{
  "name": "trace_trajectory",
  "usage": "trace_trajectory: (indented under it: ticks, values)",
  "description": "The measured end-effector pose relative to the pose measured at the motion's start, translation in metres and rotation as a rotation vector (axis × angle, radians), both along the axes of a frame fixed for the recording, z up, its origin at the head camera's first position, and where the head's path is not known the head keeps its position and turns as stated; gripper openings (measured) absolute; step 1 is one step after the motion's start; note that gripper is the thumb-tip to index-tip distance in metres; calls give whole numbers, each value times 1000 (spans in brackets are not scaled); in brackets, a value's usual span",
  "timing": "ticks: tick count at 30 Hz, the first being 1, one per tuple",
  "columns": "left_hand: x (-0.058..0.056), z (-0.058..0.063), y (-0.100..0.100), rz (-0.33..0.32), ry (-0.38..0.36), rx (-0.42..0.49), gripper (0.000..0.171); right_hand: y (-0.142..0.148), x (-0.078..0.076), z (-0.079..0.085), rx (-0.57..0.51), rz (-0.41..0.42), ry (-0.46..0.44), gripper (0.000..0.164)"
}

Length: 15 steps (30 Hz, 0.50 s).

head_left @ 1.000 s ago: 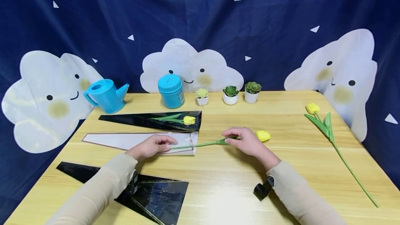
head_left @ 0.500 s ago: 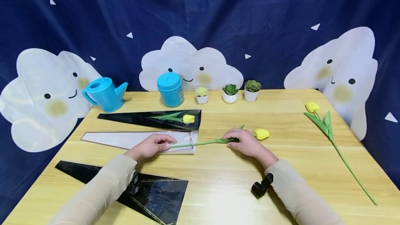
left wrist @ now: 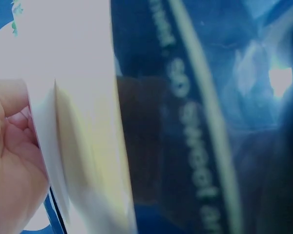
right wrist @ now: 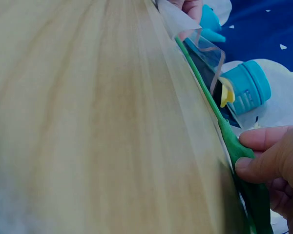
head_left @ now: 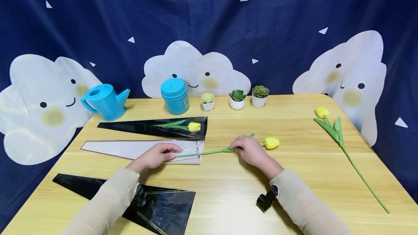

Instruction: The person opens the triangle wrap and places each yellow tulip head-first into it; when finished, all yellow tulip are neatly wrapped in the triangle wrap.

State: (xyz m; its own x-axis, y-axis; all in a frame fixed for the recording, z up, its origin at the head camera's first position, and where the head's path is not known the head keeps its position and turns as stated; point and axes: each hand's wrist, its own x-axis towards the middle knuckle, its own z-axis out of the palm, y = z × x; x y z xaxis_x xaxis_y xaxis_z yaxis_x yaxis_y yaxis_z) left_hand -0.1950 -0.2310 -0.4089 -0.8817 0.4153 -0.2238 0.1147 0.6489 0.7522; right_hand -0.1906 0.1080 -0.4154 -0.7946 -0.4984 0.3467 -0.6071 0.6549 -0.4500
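My right hand (head_left: 249,151) pinches a yellow tulip (head_left: 271,143) by its green leaves (right wrist: 239,151), thumb against fingers. The flower lies to the right of that hand, and the stem (head_left: 212,152) runs left, its end over the mouth of a white flower sleeve (head_left: 114,147). At this mouth my left hand (head_left: 158,155) holds the sleeve's clear film (right wrist: 212,51) between thumb and fingers, and the film stands raised. In the left wrist view the pale sleeve (left wrist: 83,146) hides most of the left fingers.
Behind lies a black sleeve (head_left: 130,127) with a tulip (head_left: 194,127) inside. Another black sleeve (head_left: 169,206) is under the left forearm. A loose tulip (head_left: 356,166) lies at right. A watering can (head_left: 106,102), blue canister (head_left: 174,96) and small potted plants (head_left: 237,99) line the back.
The head view has shifted slightly. The right hand has moved a little left with the tulip, and the left hand stays at the white sleeve's mouth.
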Motion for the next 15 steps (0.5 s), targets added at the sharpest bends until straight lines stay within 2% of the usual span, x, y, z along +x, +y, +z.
trace_trajectory:
  ticks: [5,15]
  values:
    - [1,-1,-1,-2,36,-20,25,-5,2,3,-26,-7,24,24]
    - [4,1,0,12,145,-69,23,-30,9,14,-38,-18,-61,25]
